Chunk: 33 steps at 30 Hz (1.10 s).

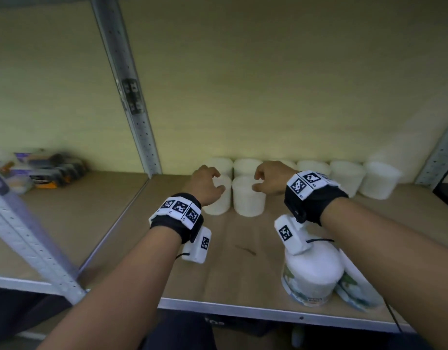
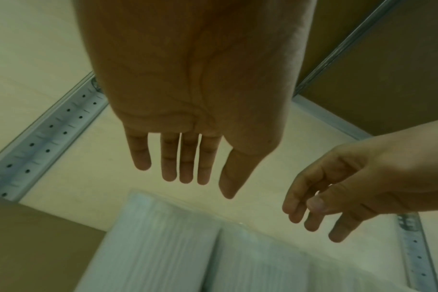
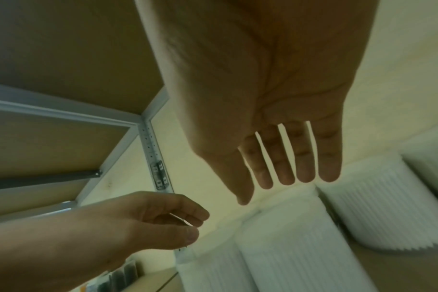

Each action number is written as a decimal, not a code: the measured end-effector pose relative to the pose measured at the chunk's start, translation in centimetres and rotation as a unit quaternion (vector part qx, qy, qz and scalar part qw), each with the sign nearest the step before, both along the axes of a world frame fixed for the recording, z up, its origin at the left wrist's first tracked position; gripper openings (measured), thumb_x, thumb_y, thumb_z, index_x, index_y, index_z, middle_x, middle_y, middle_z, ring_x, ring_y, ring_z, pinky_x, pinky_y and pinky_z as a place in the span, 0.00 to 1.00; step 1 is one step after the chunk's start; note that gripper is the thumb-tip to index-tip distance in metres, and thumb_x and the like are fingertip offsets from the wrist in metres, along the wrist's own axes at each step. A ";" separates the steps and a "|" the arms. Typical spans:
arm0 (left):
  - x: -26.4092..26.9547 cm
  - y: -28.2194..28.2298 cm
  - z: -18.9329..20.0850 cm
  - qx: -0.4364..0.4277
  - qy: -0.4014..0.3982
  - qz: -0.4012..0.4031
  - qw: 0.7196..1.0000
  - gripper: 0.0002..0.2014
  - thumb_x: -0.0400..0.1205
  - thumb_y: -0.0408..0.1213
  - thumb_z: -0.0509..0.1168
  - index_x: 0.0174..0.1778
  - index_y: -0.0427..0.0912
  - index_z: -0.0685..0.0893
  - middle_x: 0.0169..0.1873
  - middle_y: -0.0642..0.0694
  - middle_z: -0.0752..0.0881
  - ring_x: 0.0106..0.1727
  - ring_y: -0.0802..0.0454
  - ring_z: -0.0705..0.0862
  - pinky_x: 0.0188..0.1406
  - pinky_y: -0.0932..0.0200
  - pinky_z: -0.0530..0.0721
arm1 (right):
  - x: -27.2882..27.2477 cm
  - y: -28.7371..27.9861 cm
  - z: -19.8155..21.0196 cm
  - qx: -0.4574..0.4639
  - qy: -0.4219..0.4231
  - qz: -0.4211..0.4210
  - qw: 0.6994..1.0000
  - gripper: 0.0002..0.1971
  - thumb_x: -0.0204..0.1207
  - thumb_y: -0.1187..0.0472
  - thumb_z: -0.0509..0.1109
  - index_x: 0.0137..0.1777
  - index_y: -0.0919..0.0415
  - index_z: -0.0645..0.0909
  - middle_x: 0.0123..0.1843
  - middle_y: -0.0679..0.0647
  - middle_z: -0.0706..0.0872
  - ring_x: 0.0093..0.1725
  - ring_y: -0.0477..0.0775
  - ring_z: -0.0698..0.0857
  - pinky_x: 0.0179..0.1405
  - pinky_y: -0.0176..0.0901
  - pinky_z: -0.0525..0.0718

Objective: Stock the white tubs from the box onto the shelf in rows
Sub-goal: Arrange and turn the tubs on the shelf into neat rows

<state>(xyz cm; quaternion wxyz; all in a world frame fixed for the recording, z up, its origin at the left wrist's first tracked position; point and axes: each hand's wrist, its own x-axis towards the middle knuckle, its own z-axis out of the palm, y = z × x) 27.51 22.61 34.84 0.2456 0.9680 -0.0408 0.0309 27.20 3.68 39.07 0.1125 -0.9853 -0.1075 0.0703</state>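
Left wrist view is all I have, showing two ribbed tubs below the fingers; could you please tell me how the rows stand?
Observer: The head view shows just two tubs in the front row, standing before a longer back row.
Operator: Is anything else on that shelf?
Observer: Two labelled tubs sit near the shelf's front edge, under the right forearm.
Operator: And the bay to the left?
Observer: It holds blurred packaged goods, no white tubs.

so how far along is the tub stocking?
Done: a back row of tubs by the wall, plus two front tubs starting a second row. In hand: nothing; left hand and right hand are empty above those. Left: two labelled tubs near the shelf edge.
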 end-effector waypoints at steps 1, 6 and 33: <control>0.6 0.2 -0.1 0.004 0.003 0.001 1.000 0.23 0.81 0.44 0.66 0.70 0.41 0.75 0.68 0.40 0.75 0.68 0.44 0.76 0.67 0.54 0.76 | 0.7 0.4 -0.1 -0.011 0.006 0.000 1.000 0.23 0.79 0.52 0.67 0.69 0.67 0.78 0.67 0.61 0.82 0.64 0.60 0.83 0.63 0.49 0.82; 2.3 0.8 -1.1 0.030 0.033 0.005 0.999 0.25 0.81 0.49 0.65 0.72 0.43 0.74 0.72 0.41 0.72 0.72 0.44 0.72 0.71 0.53 0.72 | 2.9 1.7 -0.9 -0.059 0.028 -0.008 0.998 0.28 0.78 0.47 0.68 0.69 0.68 0.76 0.66 0.61 0.83 0.64 0.60 0.83 0.62 0.47 0.82; 3.6 0.7 -2.1 0.059 0.025 0.006 0.998 0.24 0.81 0.48 0.65 0.70 0.42 0.75 0.69 0.41 0.73 0.71 0.44 0.72 0.70 0.53 0.71 | 4.4 2.8 -1.3 -0.053 0.030 0.006 0.998 0.24 0.77 0.68 0.64 0.74 0.60 0.75 0.74 0.59 0.77 0.71 0.60 0.78 0.65 0.43 0.77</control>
